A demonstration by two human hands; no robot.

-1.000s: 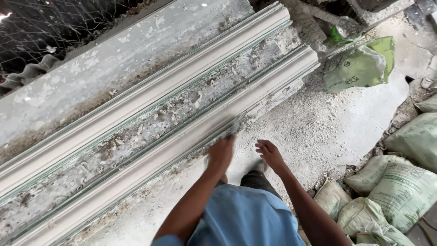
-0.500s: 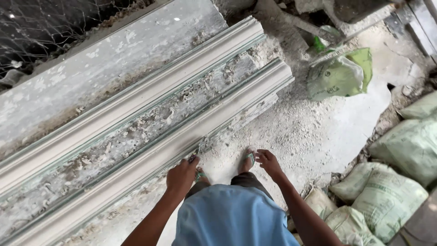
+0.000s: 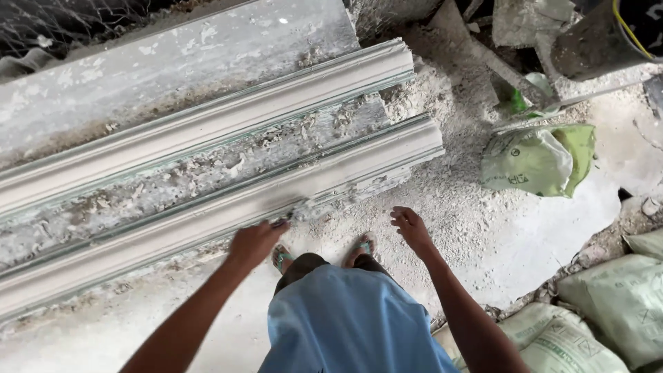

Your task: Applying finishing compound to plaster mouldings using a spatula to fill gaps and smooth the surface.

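A long white plaster cornice moulding (image 3: 228,207), ridged along its length and crusted with grey crumbs, lies on a raised grey casting bench (image 3: 173,55), its left end cut off by the frame. The left hand (image 3: 257,242) rests against its near edge, fingers curled around a small dark tool (image 3: 282,222) that is hard to make out. The right hand (image 3: 412,229) hangs empty, fingers loosely spread, apart from the moulding above the dusty floor (image 3: 497,242).

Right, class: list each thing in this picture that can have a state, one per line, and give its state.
Left hand: closed on a small tool, at the near moulding's edge.
Right hand: open, empty, off the mouldings.
Near moulding: lying flat, smooth.
Far moulding: lying flat.
Green sack: crumpled, on the floor.
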